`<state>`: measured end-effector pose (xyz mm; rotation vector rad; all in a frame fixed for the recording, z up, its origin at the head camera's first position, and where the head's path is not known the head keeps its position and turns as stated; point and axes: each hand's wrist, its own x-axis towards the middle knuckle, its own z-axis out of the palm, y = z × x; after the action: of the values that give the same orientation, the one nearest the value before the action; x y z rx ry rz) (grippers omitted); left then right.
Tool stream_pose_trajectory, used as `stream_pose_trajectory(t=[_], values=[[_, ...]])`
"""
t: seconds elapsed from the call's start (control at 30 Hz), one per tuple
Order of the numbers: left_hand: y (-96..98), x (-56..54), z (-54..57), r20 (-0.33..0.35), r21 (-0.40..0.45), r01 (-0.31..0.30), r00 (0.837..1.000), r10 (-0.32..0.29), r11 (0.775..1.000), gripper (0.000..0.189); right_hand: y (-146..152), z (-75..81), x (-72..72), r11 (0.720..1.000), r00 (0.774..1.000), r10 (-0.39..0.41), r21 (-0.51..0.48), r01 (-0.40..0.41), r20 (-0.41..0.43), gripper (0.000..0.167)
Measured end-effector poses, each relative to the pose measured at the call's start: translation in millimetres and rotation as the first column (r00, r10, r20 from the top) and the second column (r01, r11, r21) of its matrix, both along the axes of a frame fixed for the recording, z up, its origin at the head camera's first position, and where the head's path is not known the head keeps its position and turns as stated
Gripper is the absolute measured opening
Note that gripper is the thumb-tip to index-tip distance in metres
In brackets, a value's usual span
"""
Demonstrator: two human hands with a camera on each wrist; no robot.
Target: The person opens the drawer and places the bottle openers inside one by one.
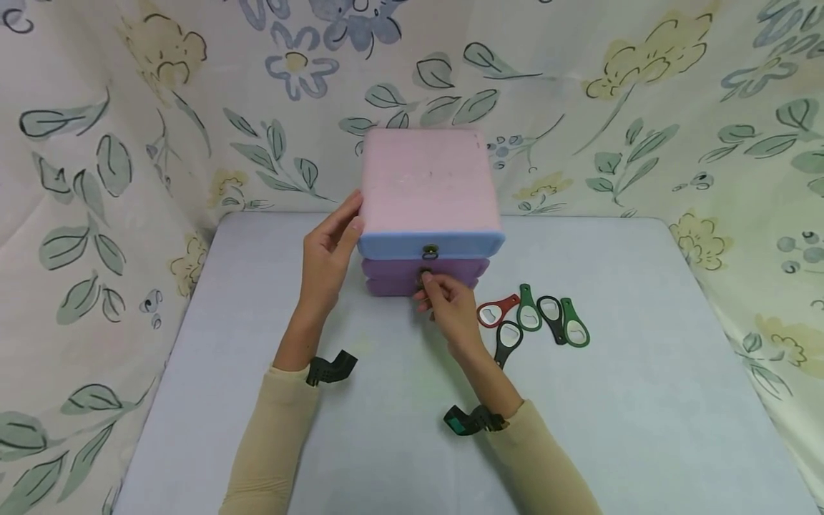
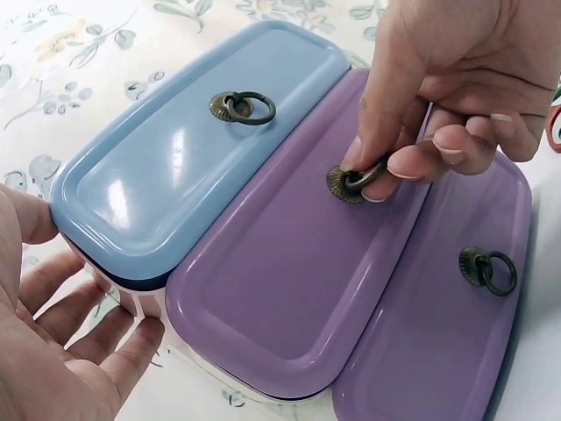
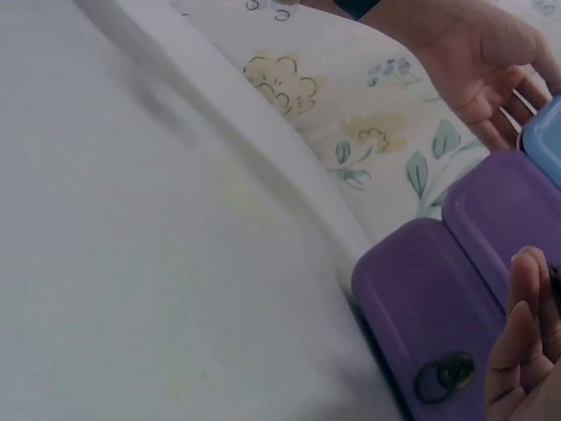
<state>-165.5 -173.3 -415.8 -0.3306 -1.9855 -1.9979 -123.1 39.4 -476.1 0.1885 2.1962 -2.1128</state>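
Note:
A small drawer cabinet with a pink top (image 1: 428, 182) stands at the table's back. Its front has a blue drawer (image 2: 158, 189) on top, a middle purple drawer (image 2: 272, 298) and a bottom purple drawer (image 2: 421, 342), each with a brass ring pull. All three fronts look closed or nearly so. My left hand (image 1: 326, 261) rests against the cabinet's left side, its fingers extended. With thumb and fingertips my right hand (image 1: 455, 315) pinches the ring pull (image 2: 375, 175) of the middle drawer. Those fingers partly hide the ring.
Right of the cabinet lie several bottle openers: a red one (image 1: 491, 315), green ones (image 1: 576, 332) and black ones (image 1: 508, 336). The nearest black one is partly behind the right wrist. A floral curtain (image 1: 270, 164) hangs behind the white table (image 1: 386, 429).

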Motion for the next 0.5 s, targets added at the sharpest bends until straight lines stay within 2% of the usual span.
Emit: stream_pose_trajectory(t=[0.5], values=[[0.0,-0.5,0.3,0.003,0.028,0.013,1.000,-0.013,1.000,0.041,-0.9,0.1,2.5,1.000,1.000,-0.005,-0.028,0.005,-0.012,0.029]])
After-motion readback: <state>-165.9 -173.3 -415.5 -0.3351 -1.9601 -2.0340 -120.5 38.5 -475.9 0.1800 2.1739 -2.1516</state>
